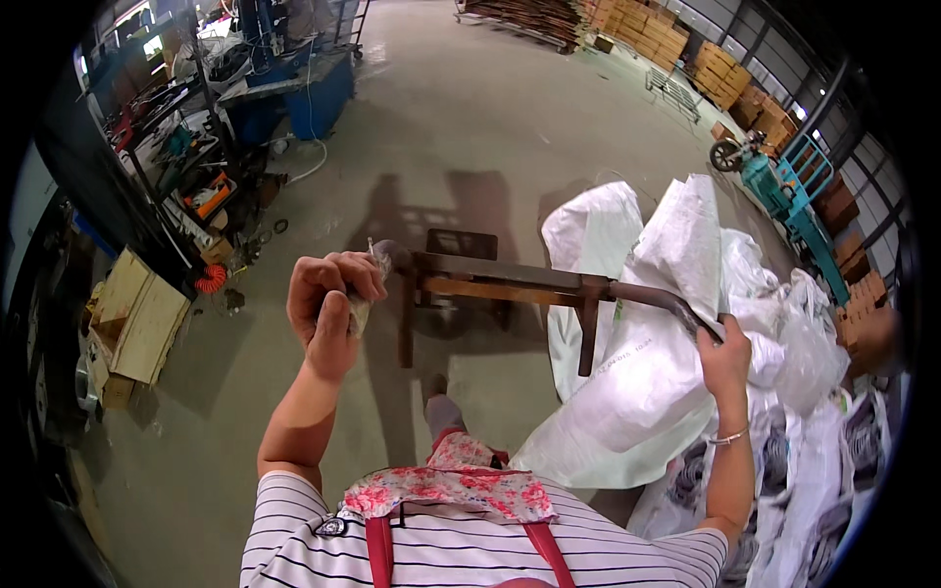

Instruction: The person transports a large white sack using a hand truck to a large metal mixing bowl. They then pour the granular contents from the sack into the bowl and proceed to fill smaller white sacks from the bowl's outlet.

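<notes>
A brown, worn metal hand truck (500,274) stands in front of me, its crossbar running left to right and a bent tube handle at each end. My left hand (333,299) is closed round the left handle, where a pale, ragged wrapping shows under the fingers. My right hand (723,358) grips the dark end of the right handle. Two short bars stick out from the crossbar toward me. Beyond it, low down, a dark plate (461,243) shows. Large white woven sacks (637,363) lie close by on the right, partly behind the right handle.
More stuffed white sacks (784,343) and bundles of grey coiled parts (774,461) crowd the right. At left are wooden boards (142,314), a red coiled hose (210,278) and a cluttered rack (186,147). A teal three-wheeled cart (784,191) and stacked cartons (642,29) stand farther off.
</notes>
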{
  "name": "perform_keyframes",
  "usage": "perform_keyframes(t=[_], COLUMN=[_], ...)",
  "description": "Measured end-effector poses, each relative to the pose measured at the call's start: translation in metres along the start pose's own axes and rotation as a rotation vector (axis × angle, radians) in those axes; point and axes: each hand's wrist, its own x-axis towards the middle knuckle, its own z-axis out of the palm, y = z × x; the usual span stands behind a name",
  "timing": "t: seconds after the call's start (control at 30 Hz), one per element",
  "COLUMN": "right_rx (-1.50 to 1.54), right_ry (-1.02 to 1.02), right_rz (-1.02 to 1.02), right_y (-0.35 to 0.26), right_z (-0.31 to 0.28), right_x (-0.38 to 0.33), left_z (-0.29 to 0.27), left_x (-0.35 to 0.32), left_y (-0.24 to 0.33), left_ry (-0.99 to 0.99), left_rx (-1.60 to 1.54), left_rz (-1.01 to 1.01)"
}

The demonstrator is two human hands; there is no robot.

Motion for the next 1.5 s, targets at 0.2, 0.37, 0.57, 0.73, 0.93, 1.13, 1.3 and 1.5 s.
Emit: perform_keyframes(t=[0.2,0.37,0.57,0.73,0.93,1.13,1.3,1.5], right_rx=[-0.001,0.018,0.063,0.037,0.009,0.026,0.074,0.089], right_ry=[0.032,-0.023,-0.022,-0.045,-0.008,0.01,-0.012,-0.034], right_rz=[-0.013,-0.051,-0.074,-0.096,-0.1,-0.11,-0.144,-0.176], right_y=[-0.031,-0.07,-0.115,-0.142,-0.178,-0.203,-0.213,-0.249], right_z=[0.107,0.199,0.302,0.393,0.488,0.594,0.689,0.796], right_x=[0.189,0.362,0.548,0.706,0.914,1.111,1.277,1.497], left_z=[-0.038,-0.076,-0.128,-0.159,-0.186,-0.213,-0.23,-0.253], left_x=[0.124,0.238,0.367,0.477,0.61,0.727,0.819,0.956], left_y=[-0.173,-0.328,-0.521,-0.677,-0.859,-1.039,-1.19,-1.381], left_ry=[-0.018,-0.009,-0.065,-0.037,-0.034,-0.061,-0.01,0.036], left_rx=[0.05,0.034,-0.001,-0.093,0.017,-0.058,0.067,0.039], left_rz=[-0.048,-0.146,-0.069,-0.032,-0.071,0.012,0.025,0.035])
